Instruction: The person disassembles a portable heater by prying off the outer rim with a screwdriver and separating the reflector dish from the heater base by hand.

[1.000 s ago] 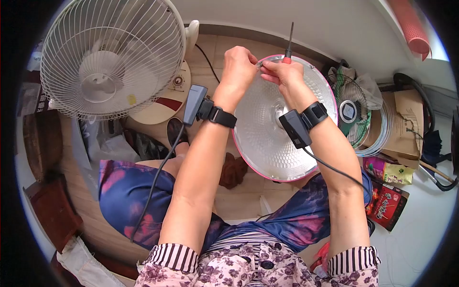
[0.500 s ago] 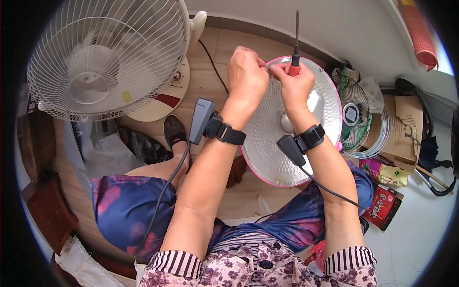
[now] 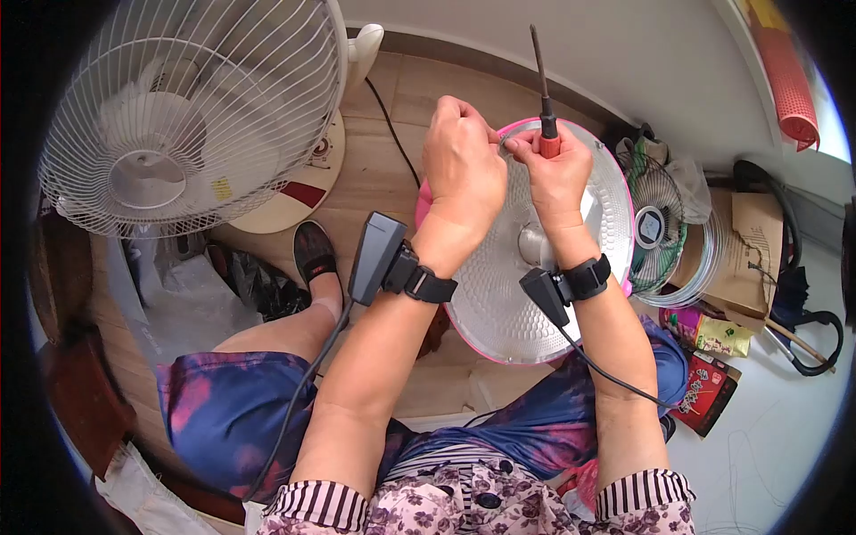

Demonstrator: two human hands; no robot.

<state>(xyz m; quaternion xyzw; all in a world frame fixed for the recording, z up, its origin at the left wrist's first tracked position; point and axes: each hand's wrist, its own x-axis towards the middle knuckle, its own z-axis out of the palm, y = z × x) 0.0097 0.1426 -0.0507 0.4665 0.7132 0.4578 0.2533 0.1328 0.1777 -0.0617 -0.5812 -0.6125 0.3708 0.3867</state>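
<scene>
A round silvery dish with a pink rim [image 3: 508, 294] lies beneath both hands, its dimpled inside facing up. My left hand [image 3: 465, 165] is closed above the dish's upper left edge, fingertips pinched at a tiny dark piece [image 3: 506, 142] too small to make out. Touching that same piece are the thumb and finger of my right hand [image 3: 560, 174]. A screwdriver with a red and black handle [image 3: 549, 134] is also held in my right hand, its shaft pointing up and away from me.
A large white caged fan [image 3: 187, 125] stands at the upper left on its round base. To the right are a small green fan [image 3: 649, 223], coiled wire, a cardboard box [image 3: 749, 250] and a red packet [image 3: 704, 392]. A wall [image 3: 571, 53] runs behind the dish.
The camera view has shifted a little. Both hands stay fingertip to fingertip at the dish's upper edge, and the screwdriver has tilted slightly to the left.
</scene>
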